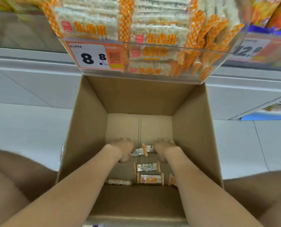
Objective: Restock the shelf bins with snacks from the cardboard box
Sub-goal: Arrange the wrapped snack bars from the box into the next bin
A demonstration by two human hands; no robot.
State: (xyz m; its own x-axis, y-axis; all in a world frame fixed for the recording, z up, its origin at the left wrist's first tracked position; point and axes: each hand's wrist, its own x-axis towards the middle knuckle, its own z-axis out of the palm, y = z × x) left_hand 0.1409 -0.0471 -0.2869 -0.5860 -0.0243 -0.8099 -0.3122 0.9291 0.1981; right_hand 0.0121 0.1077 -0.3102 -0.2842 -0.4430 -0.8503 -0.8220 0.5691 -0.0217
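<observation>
An open cardboard box (90, 122) stands on the floor under a clear shelf bin (153, 51) packed with orange-and-white rice snack bars. Both my arms reach down to the box bottom. My left hand (124, 149) grips one small snack bar (138, 152) at its left end. My right hand (165, 149) grips another bar (148, 148) at its right end. Three more bars lie loose nearer me: one (147, 167) in the middle, one (150, 178) below it, one (119, 181) to the left. A further bar (172, 179) peeks out from behind my right forearm.
A price tag reading 8.8 (94, 56) hangs on the bin front. Another bin with orange bags (271, 12) sits to the right. White shelf base panels (31, 86) run behind the box. My bare knees (13, 181) flank the box on the pale tiled floor.
</observation>
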